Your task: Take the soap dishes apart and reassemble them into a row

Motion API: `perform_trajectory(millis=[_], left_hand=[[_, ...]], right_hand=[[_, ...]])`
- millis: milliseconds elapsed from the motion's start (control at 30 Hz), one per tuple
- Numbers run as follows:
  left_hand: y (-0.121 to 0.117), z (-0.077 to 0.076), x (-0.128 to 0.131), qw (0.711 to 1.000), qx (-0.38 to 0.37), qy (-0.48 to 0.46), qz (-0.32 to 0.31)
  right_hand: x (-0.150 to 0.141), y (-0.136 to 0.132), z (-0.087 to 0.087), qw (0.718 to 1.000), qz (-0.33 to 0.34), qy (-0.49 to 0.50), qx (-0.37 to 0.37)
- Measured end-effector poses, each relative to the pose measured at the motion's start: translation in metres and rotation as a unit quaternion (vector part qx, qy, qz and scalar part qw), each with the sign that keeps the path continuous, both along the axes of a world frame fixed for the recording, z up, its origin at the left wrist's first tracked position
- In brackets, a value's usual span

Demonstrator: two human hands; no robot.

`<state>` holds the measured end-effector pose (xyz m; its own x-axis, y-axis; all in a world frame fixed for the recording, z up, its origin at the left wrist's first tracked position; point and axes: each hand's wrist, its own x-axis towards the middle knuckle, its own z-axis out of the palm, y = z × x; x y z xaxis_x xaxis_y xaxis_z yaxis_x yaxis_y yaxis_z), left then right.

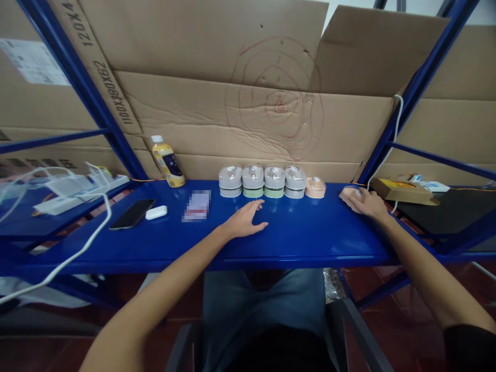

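Observation:
My left hand (246, 218) hovers low over the table with its fingers and thumb apart, holding nothing, just in front of the row of boxes. My right hand (371, 203) grips a pink box (351, 197) at the table's right end and partly covers it. A small pink box (315, 187) ends the row on the right. Left of it stand a grey clear-lidded box (295, 182), two green-based clear-lidded boxes (274, 182) side by side, and another grey clear-lidded box (230, 182). Clear lids with a small round fitting top these boxes.
On the blue table (310, 232) lie a phone (132, 214), a white earbud case (156, 212) and a blurred-out card (197, 205). A yellow bottle (168, 161) leans at the back left. Blue posts and cardboard (186, 113) rise behind; an open carton (403, 191) is at right.

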<state>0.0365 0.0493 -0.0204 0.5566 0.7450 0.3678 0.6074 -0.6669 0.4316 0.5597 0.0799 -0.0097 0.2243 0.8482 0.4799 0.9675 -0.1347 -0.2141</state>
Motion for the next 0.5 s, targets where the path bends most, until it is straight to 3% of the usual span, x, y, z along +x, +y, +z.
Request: perform_trajectory(millis=[100,233,400,500], left_hand=[[0.0,0.001,-0.001,1.0,-0.002,0.0,-0.004],[0.0,0.0,-0.002,1.0,-0.003,-0.009,-0.007],[0.002,-0.003,-0.004,1.0,-0.001,-0.006,-0.012],[0.002,-0.003,-0.004,1.0,0.004,-0.002,-0.011]], right_hand=[[-0.017,0.044,0.004,0.994,-0.073,0.072,-0.026],[-0.049,0.082,0.003,0.987,-0.079,0.137,-0.026],[-0.07,0.084,-0.003,0.985,-0.055,0.161,-0.001],[-0.083,0.07,0.001,0.995,-0.003,0.085,0.053]])
